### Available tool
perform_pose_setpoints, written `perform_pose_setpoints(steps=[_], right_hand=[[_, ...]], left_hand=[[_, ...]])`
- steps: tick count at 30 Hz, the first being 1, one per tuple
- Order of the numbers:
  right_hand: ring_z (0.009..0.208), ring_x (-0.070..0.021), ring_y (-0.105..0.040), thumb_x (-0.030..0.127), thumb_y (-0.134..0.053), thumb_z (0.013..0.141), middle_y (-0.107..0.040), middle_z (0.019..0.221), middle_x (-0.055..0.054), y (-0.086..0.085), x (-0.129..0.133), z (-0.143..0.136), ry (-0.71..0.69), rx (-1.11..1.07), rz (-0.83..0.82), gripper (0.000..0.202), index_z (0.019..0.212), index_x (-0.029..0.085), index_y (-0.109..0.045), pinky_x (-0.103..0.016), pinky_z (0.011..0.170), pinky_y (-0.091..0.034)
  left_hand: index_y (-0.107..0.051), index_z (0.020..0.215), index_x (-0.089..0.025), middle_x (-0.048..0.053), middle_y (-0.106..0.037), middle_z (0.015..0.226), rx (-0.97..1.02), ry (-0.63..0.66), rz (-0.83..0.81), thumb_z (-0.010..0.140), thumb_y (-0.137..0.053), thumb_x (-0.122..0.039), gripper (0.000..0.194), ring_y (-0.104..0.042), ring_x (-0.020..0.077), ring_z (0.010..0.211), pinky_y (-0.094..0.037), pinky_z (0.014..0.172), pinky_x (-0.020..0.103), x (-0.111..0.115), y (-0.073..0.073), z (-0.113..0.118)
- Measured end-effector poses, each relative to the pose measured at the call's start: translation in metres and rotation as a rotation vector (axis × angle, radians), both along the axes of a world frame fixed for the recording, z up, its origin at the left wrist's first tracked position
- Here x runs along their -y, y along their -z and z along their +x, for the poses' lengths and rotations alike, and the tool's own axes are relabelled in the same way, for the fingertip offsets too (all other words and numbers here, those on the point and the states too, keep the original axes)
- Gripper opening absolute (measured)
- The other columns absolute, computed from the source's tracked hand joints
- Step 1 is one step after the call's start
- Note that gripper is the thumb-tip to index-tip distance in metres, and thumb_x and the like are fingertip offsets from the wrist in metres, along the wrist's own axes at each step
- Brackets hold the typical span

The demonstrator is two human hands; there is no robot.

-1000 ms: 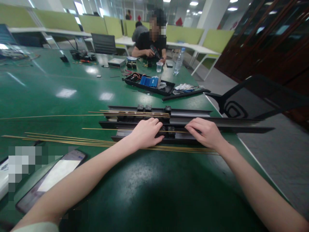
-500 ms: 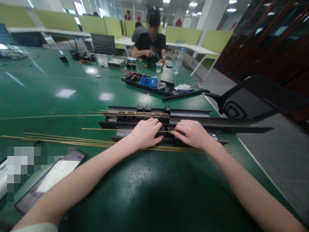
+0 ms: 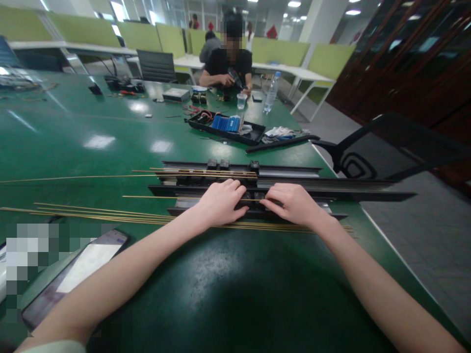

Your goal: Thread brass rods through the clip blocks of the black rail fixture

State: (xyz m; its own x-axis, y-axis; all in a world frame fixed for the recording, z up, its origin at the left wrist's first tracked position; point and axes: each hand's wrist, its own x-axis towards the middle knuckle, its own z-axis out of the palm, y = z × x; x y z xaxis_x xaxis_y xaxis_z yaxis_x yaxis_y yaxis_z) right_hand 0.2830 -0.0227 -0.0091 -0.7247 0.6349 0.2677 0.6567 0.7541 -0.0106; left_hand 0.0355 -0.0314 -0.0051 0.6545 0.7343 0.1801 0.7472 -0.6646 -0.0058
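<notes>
Black channel-like rails [image 3: 368,196] lie side by side across the green table, with small black blocks [image 3: 253,166] set along them. A thin brass-coloured rod [image 3: 158,197] runs level over the nearest rail and passes behind my left hand [image 3: 222,202]. That hand is curled, fingers and thumb around a small black block [image 3: 246,197] on this rail; its grip is partly hidden. My right hand [image 3: 290,202] is closed, its thumb and fingertips pinching the rod near its right end. More brass-coloured rods [image 3: 99,214] lie along the front of the rails.
A phone [image 3: 84,272] lies near my left forearm. Beyond the rails are a black tray [image 3: 221,128] with blue parts, gloves [image 3: 279,134], a plastic cup [image 3: 241,101] and a water bottle [image 3: 272,93]. A person [image 3: 228,68] holding a power tool sits opposite. A mesh chair [image 3: 397,147] stands right.
</notes>
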Motion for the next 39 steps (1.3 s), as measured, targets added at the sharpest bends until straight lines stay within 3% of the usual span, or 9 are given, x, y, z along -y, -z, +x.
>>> perform_pose_setpoints(steps=[39], right_hand=[[0.077, -0.0186, -0.065, 0.033, -0.049, 0.102, -0.072, 0.083, -0.006, 0.005, 0.001, 0.014, 0.009, -0.058, -0.058, 0.031, 0.083, 0.018, -0.069, -0.03, 0.07, -0.044]], left_hand=[[-0.061, 0.112, -0.018, 0.01, -0.066, 0.11, 0.01, 0.002, 0.003, 0.093, -0.052, -0.047, 0.036, -0.062, 0.0259, 0.107, -0.052, 0.077, 0.036, -0.001, 0.002, -0.001]])
